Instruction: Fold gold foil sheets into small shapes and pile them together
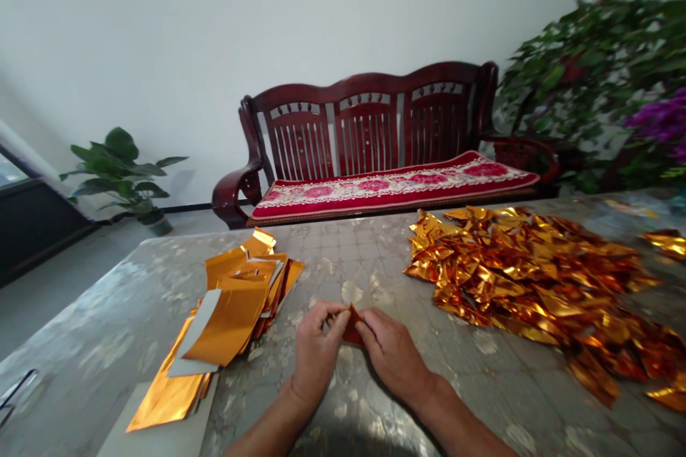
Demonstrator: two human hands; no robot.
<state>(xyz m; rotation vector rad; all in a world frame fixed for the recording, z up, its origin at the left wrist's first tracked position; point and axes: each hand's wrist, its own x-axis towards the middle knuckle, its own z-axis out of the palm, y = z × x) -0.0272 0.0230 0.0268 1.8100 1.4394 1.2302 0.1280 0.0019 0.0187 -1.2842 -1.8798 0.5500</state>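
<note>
Between my two hands is a small piece of orange-gold foil paper [352, 330], partly folded, with a pointed corner sticking up. My left hand [317, 343] pinches its left side between thumb and fingers. On the right side, my right hand [394, 351] grips it with the thumb on top; its other fingers are mostly hidden. Left of my hands lies a loose stack of flat gold foil sheets [236, 314], some showing pale grey undersides. To the right spreads a big heap of folded, shiny gold foil pieces [514, 271].
The table [332, 257] has a grey patterned cover. A grey sheet [155, 421] lies under the stack's near end. Clear plastic [622, 211] sits at the far right. Beyond the table stand a dark wooden bench [369, 114] and a potted plant [123, 171]; leafy plants [594, 78] fill the right.
</note>
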